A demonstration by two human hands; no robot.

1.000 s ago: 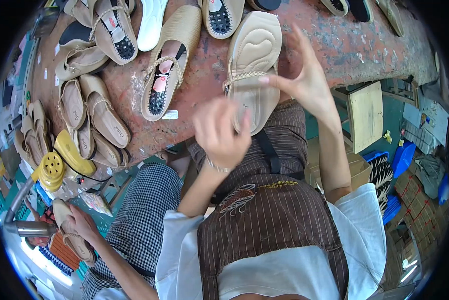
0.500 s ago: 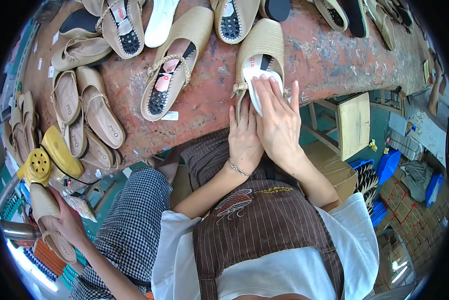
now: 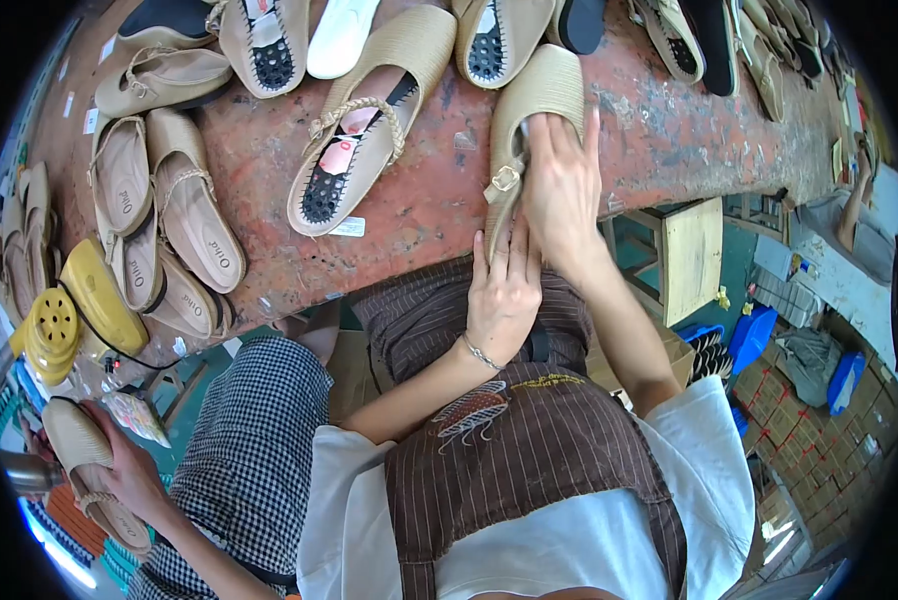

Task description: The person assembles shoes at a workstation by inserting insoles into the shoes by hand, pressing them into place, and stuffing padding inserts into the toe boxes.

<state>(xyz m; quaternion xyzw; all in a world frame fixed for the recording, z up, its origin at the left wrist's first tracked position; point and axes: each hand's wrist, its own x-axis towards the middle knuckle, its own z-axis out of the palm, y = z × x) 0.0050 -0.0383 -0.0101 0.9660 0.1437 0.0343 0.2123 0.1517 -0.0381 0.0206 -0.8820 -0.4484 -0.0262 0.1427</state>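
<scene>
A beige woven slip-on shoe [image 3: 541, 85] lies on the table in front of me, toe pointing away and its buckle strap on the left. My right hand [image 3: 561, 195] reaches into the opening, most fingertips hidden inside, with one finger stretched along the outer right side. The white insole it holds is almost wholly covered by the hand and the upper. Around the heel end, near the table edge, my left hand [image 3: 504, 295] grips the shoe, its thumb out of sight. Just left lies another beige shoe [image 3: 369, 110] with a braided strap and a bare black studded footbed.
A loose white insole [image 3: 341, 35] and more beige shoes lie along the far side of the worn red table [image 3: 439, 190]. Finished shoes [image 3: 191, 225] and a yellow lamp-like device [image 3: 99, 290] stand left. A co-worker's hand [image 3: 119, 460] holds a shoe there. A wooden stool [image 3: 694, 260] stands right.
My right hand has pushed deeper into the shoe, and the white insole that showed under it is now mostly hidden. My left hand stays at the heel. The view has shifted slightly.
</scene>
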